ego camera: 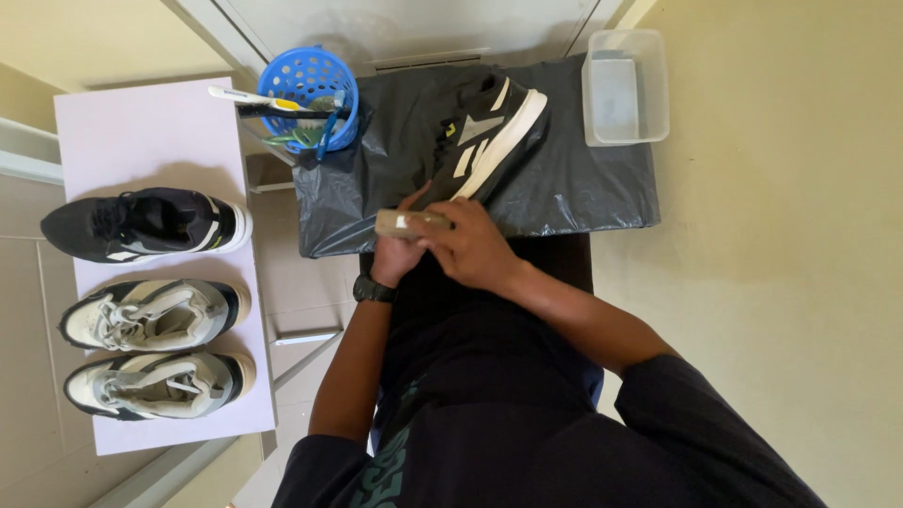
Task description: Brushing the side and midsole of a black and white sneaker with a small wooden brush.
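At the far left we saw a pale lilac rectangular board [141, 141] carrying three shoes in a row: a black mesh trainer with a white sole [146, 224], then a pair of cream and grey lace-up trainers [155, 350] nearer to us. To the right of the board stood a round blue plastic basket with holes [310, 80], with brushes lying across its rim.

In the middle, a desk covered with a black plastic bag [574, 179] held a black high-top trainer with a thick white sole [484, 136], tilted on its side with the sole to the right. Our left hand [400, 249], a black watch at the wrist, was closed about the shoe's near end. Our right hand [475, 246] had its fingers clamped on a small pale tan block [409, 222], held just at that near end; we could not tell what the block was.

We judged that a firm left-hand grip and short, even strokes would suit this work best.

At the far right sat a clear rectangular plastic tub [625, 85].
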